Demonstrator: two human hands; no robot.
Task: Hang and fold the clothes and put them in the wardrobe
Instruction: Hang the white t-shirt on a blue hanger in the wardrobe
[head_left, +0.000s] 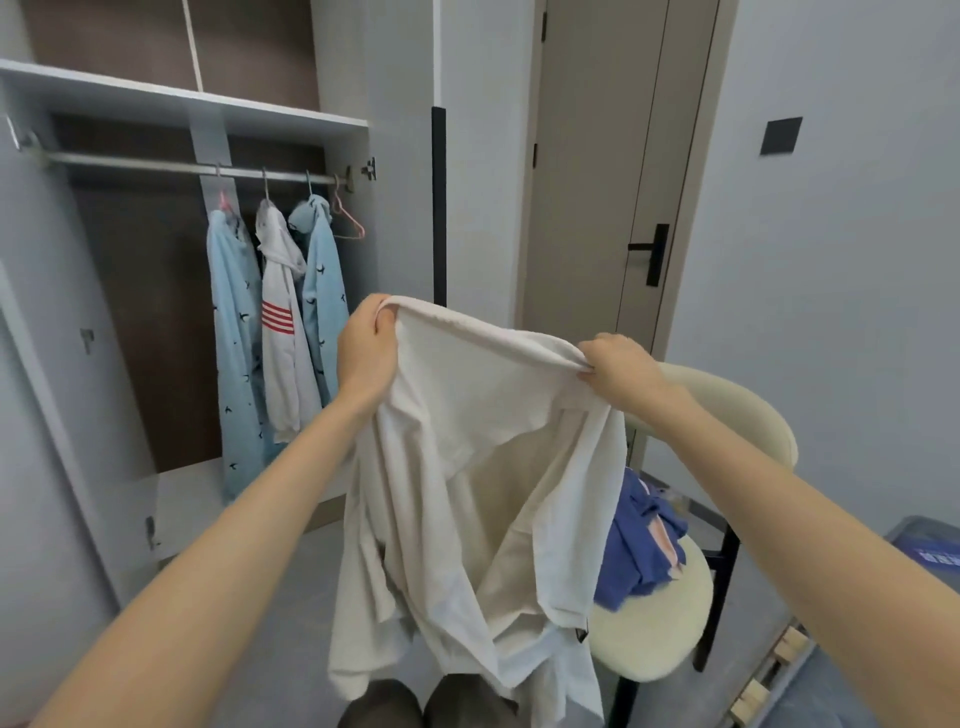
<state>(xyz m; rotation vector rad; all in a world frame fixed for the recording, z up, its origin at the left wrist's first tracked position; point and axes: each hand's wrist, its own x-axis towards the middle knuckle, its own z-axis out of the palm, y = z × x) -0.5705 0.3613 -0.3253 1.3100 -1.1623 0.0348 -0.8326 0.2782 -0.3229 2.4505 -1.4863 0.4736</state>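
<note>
A cream-white garment (467, 467) hangs in the air in front of me, stretched between both hands. My left hand (366, 353) grips its top edge on the left, and my right hand (618, 366) pinches the top edge on the right. Its lower part droops down to my knees. The open wardrobe (182, 98) stands at the left, with a metal rail (171, 167). Three garments hang there: a light blue one (234, 332), a white one with red stripes (280, 322) and another light blue one (322, 291). An empty pink hanger (349, 221) hangs at the rail's right end.
A cream chair (670, 618) stands right of the held garment, with a blue garment (639, 545) lying on its seat. A closed door (613, 171) with a black handle is behind it. A wardrobe door (47, 415) swings open at the far left.
</note>
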